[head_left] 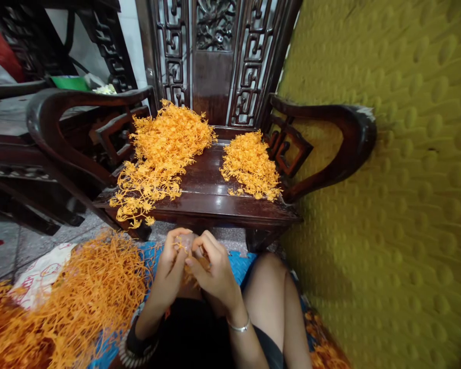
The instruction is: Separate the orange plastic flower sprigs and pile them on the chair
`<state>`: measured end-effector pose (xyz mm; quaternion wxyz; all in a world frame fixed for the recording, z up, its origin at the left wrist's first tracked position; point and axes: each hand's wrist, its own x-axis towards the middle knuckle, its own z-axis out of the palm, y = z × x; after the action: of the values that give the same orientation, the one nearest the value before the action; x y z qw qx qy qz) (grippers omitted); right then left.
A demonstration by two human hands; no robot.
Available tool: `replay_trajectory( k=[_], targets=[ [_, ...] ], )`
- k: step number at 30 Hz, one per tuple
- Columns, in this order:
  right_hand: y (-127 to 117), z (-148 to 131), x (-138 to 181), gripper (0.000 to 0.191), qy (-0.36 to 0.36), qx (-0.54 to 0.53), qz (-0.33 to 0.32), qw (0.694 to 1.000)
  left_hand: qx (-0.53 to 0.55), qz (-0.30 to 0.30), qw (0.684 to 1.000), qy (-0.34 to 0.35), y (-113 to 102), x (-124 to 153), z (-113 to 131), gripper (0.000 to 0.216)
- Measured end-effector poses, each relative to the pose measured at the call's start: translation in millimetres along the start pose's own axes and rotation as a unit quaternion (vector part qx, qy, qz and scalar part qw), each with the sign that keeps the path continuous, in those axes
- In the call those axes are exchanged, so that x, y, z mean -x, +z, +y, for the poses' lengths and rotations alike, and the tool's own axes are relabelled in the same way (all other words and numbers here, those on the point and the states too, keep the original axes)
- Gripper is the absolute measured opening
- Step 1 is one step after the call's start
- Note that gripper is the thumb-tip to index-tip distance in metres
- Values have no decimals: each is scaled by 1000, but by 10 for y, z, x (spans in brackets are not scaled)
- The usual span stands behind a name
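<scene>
My left hand (168, 271) is closed in a pinch above my lap. A thin orange branched piece (180, 244), which looks like soft plastic, sticks out at its fingertips. Right beside it, my right hand (214, 269) has its thumb and fingers curled together, almost touching the left thumb. What sits between the right fingertips is hidden. More orange strands (192, 277) show below and between both hands, over my lap. In front of the hands, a large heap of orange branched pieces (169, 138) and a smaller heap (250, 164) lie on a dark wooden chair seat (205, 177).
A big pile of loose orange strands (100, 282) spreads on the floor at left, beside a white printed cloth or bag (42, 274). Curved chair arms (353, 138) flank the seat. A yellow-green padded surface (399, 205) rises at right. Blue matting (238, 264) lies below.
</scene>
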<state>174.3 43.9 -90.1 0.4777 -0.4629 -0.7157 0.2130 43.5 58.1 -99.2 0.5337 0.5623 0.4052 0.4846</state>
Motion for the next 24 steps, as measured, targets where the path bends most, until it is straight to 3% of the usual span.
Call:
replay_trajectory(
  k=[5,10,13,17,19,24],
  targets=[
    [-13,19,-7,19,15,-12,28,999,-97,-78,992,23,-5,-4,36,26],
    [-64,50,-14,24,30,-52,29,998,-65,-101,993,-2,13,1,106,25],
    [-87,68,-8,28,42,-94,81,991,-51,-125,991,-11,17,-13,95,20],
    [-127,76,2,30,69,-124,158,977,-48,-201,978,-8,28,-50,35,24],
    [-160,76,1,27,73,-112,142,981,-27,-193,981,-9,42,-56,18,28],
    [-186,69,-2,26,57,-61,17,996,9,-92,996,5,64,-45,-11,30]
  ],
)
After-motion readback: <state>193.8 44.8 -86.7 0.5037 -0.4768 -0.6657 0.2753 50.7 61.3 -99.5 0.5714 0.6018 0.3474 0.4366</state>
